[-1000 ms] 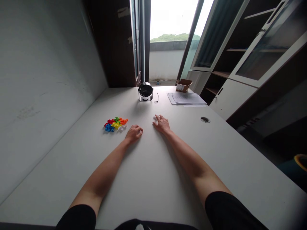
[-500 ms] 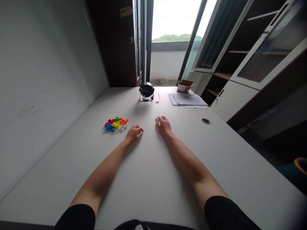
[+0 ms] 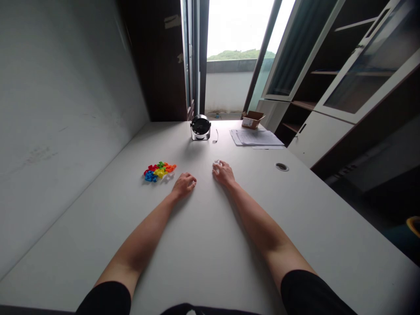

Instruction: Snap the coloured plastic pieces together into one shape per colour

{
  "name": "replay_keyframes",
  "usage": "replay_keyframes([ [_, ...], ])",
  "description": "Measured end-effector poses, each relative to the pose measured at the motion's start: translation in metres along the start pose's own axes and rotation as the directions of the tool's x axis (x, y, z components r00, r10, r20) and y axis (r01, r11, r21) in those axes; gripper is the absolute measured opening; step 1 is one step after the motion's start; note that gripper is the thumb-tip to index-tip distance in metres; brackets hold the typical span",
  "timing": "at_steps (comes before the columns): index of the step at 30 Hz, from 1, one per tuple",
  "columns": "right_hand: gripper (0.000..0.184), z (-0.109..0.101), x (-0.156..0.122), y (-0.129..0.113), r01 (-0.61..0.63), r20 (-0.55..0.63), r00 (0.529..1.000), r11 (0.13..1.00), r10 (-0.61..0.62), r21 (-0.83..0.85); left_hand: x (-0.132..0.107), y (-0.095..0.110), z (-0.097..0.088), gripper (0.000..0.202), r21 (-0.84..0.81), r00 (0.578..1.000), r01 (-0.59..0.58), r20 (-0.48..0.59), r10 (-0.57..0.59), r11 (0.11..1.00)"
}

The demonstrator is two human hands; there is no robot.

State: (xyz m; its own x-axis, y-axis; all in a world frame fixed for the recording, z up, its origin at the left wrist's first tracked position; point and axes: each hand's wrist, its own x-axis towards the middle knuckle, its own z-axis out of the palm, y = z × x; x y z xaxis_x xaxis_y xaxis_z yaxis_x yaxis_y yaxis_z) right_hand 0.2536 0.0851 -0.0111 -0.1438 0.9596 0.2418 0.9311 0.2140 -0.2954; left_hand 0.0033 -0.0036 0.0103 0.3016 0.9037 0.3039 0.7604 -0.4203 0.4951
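Both my forearms lie stretched out on the white table (image 3: 203,245). My left hand (image 3: 184,183) rests on the tabletop with its fingers curled under in a loose fist, and nothing shows in it. Just to its left lies a small heap of coloured plastic pieces (image 3: 159,170) in red, green, orange, yellow and blue, with a pale piece at its near edge. My right hand (image 3: 224,172) rests a little farther out, its fingers drawn together around a small white piece (image 3: 216,163) at the fingertips.
A small round black fan (image 3: 200,127) stands at the table's far end, a thin cord beside it. Sheets of paper (image 3: 254,137) and a small cardboard box (image 3: 252,119) lie far right. A cable hole (image 3: 281,166) sits right of my hand. Wall at left, cabinets at right.
My right hand's fingers, spread flat a second ago, have curled in around the small white piece. My left hand has stayed where it was.
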Motion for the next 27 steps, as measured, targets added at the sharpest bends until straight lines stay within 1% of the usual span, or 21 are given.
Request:
replay_keyframes([
  [12,0.048,0.0011,0.0004,0.0008,-0.010,-0.048,0.999,1.000,0.010,0.012,-0.0005,-0.0002,-0.0004,0.018,0.001,1.000,-0.006,0.001,0.006,1.000],
  [16,0.044,0.0009,-0.0006,0.0006,0.001,-0.074,0.997,1.000,0.001,0.024,-0.0002,-0.0003,-0.0003,0.018,-0.005,1.000,0.002,0.002,-0.002,1.000],
  [20,0.038,0.0027,0.0001,0.0026,-0.025,-0.087,0.996,0.999,0.027,0.028,0.0003,-0.0017,0.0001,0.018,-0.008,1.000,-0.012,0.000,0.012,1.000],
  [27,0.039,0.0056,0.0017,0.0054,-0.016,-0.081,0.997,1.000,0.018,0.026,0.0005,-0.0021,0.0010,0.018,0.005,1.000,-0.006,0.000,0.006,1.000],
])
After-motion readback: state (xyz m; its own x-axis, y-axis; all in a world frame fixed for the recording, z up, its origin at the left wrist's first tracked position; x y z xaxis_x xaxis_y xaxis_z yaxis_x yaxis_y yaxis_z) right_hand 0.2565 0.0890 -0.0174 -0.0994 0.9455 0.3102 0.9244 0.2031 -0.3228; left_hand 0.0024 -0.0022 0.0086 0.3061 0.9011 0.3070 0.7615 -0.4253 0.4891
